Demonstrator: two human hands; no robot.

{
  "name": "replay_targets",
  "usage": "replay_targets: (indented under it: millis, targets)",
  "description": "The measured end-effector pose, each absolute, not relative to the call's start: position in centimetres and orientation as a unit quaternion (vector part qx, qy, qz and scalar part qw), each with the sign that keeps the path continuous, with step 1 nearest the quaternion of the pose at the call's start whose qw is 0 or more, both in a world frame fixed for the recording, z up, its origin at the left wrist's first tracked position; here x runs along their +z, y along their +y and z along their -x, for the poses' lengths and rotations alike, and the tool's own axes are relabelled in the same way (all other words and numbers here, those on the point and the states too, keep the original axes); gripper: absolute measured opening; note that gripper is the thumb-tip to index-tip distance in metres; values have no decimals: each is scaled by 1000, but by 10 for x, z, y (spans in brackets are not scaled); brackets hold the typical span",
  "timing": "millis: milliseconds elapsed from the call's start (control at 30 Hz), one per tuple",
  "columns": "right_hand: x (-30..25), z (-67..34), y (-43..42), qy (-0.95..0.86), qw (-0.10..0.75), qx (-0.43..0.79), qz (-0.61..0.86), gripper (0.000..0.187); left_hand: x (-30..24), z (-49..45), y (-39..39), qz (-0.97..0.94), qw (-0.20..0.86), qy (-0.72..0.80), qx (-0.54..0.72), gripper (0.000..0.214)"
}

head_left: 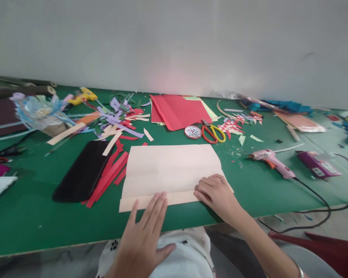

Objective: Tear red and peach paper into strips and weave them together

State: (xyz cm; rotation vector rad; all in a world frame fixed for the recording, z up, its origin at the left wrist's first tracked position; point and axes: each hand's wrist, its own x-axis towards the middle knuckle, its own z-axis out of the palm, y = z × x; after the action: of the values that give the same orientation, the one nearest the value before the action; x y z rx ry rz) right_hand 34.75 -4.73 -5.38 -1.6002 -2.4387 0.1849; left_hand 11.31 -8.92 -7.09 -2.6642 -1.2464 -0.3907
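While a cream sheet (171, 170) lies flat near the front edge of the green table (31, 216), its near strip folded up, the left hand (143, 235) rests spread, fingertips on that fold. The right hand (217, 193) presses the sheet's near right corner with fingers curled; I cannot tell whether it pinches the paper. Red strips (107, 177) lie just left and scissors (213, 133) lie behind.

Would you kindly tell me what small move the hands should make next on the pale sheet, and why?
Probably slide the left hand leftward along the narrow folded strip at the near edge of the pale sheet, pressing it flat, while the right hand holds the right end down. The left fingers touch only the strip's middle, and its left end lies unpressed.
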Motion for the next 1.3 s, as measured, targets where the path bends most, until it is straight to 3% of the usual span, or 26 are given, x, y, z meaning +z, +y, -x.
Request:
replay_targets:
  millis: [167, 400, 667, 1300]
  targets:
    - [-55, -349, -46, -835, 109, 60, 536, 24, -69, -147, -83, 932, 44, -346, -99, 73]
    - [-57, -349, -47, -827, 126, 74, 543, 24, -75, -160, -83, 929, -9, -365, -52, 76]
    - [-58, -384, -53, -801, 165, 133, 561, 19, -76, -160, -83, 926, -15, -375, -29, 75]
    - [-66, -388, -62, -766, 157, 88, 617, 25, -75, -157, -80, 934, -20, -353, -48, 80]
